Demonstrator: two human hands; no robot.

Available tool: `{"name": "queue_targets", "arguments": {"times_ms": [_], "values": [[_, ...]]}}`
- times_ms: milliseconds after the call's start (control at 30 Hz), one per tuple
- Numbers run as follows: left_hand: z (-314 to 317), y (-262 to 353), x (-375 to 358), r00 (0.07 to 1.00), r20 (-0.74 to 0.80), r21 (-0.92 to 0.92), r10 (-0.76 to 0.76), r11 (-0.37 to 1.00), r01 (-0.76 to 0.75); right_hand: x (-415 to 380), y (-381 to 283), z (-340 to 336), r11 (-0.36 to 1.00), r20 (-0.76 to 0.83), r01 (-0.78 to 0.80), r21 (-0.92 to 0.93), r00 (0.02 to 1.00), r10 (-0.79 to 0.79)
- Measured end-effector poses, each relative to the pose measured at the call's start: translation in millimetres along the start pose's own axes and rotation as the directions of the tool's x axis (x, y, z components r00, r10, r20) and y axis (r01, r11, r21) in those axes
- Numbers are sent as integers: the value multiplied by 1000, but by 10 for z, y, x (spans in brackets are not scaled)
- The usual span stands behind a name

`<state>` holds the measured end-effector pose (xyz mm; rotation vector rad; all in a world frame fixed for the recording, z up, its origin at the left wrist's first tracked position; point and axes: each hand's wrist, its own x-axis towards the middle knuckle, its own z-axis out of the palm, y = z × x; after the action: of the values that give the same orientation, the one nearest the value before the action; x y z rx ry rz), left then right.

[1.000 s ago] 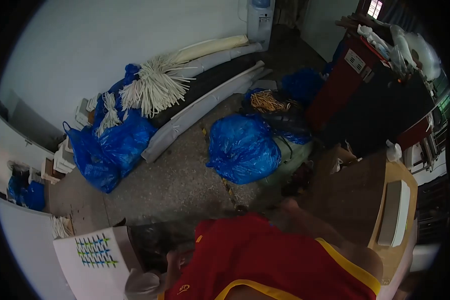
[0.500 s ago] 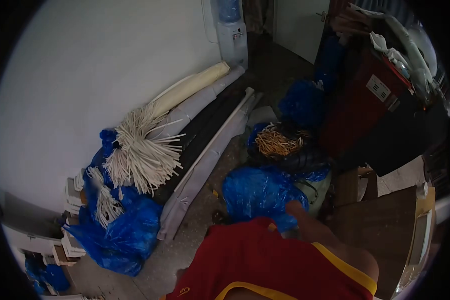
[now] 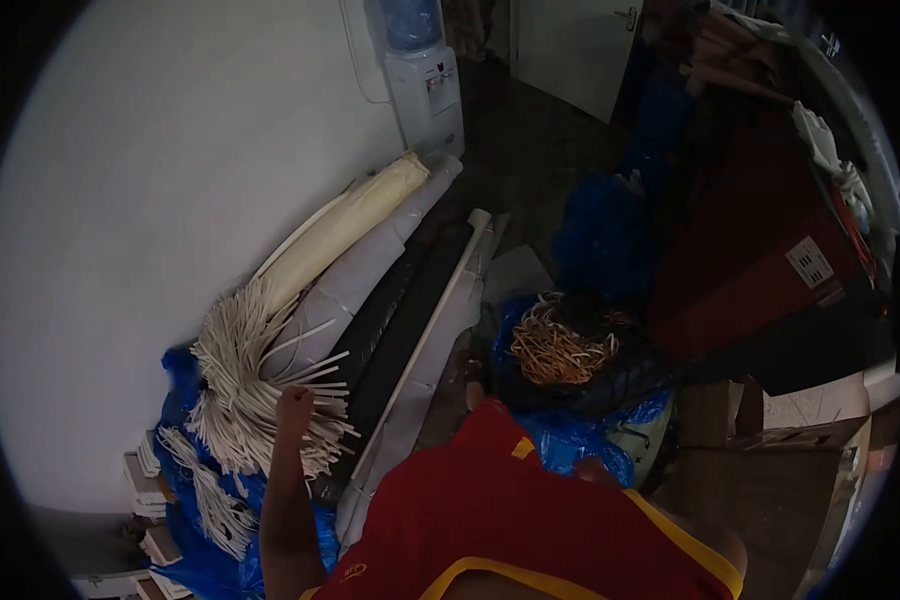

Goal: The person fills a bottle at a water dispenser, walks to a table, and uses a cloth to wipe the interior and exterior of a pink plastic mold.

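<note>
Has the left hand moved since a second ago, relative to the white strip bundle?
Yes. The left hand was low, by a printed white sheet; now it is raised and reaches up onto the white strip bundle against the wall.

I'm looking at a plain white wall point(image 3: 170, 200) on the left, a water dispenser point(image 3: 425, 75) standing far against it, a pale door point(image 3: 570, 50) beyond, dark floor point(image 3: 530, 150) between, and a red cabinet point(image 3: 770, 250) right. Dim light.

strips point(image 3: 260, 385): cream | bag point(image 3: 185, 470): blue | shirt point(image 3: 510, 530): red, yellow trim
</note>
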<state>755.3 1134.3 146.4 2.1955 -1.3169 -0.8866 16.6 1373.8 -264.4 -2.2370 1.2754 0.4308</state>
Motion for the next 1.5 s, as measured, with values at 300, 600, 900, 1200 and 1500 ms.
{"name": "queue_targets", "arguments": {"times_ms": [300,600,900,1200,1500], "values": [[1158,683,1546,829,245,244,-503,860,449,1276,332,-3624,119,-2,-79,990,823,569],[2308,1426,2903,692,480,254,-539,840,479,2162,1461,-6499,-256,244,-92,962,708,662],[3247,1885,4757,790,594,140,-153,986,86,4652,2990,-9213,97,25,-86,992,860,509],[2979,4315,5366,814,397,-371,-424,737,565,6545,4085,-10439,150,122,-176,973,942,312],[4804,4491,4293,604,374,-898,-704,-111,426,9156,4559,-10622,291,489,-497,817,866,107]]}}
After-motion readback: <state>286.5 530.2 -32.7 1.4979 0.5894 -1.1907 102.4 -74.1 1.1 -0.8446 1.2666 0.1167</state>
